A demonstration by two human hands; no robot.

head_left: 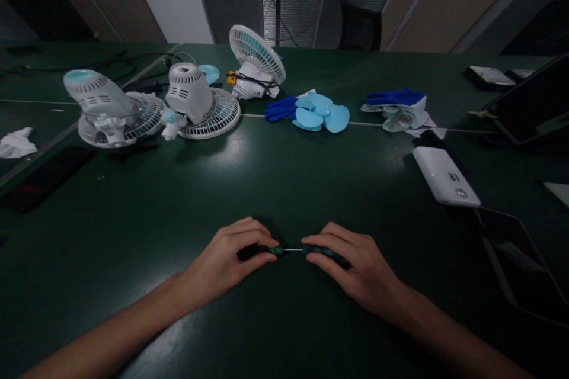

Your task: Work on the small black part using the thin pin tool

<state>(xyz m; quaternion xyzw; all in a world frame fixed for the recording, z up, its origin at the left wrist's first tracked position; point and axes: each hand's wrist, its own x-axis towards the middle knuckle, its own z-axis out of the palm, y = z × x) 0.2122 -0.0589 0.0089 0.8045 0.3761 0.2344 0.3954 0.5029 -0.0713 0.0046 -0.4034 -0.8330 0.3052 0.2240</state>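
Note:
Low over the table's near part, both my hands meet along one thin metal shaft. My right hand (351, 257) is closed around the dark handle of what looks like a screwdriver (317, 249), its shaft pointing left. My left hand (242, 249) pinches a small green-and-black piece (275, 250) at the shaft's other end. Fingers cover part of this piece, so I cannot tell its exact kind or whether it is joined to the shaft.
Several white fan parts stand at the back left, beyond the dark green table (288, 183). Light-blue fan blades (322, 111) lie beside a blue glove (281, 108). More gloves (400, 108), a white device (446, 176) and a dark phone-like slab (520, 257) are on the right.

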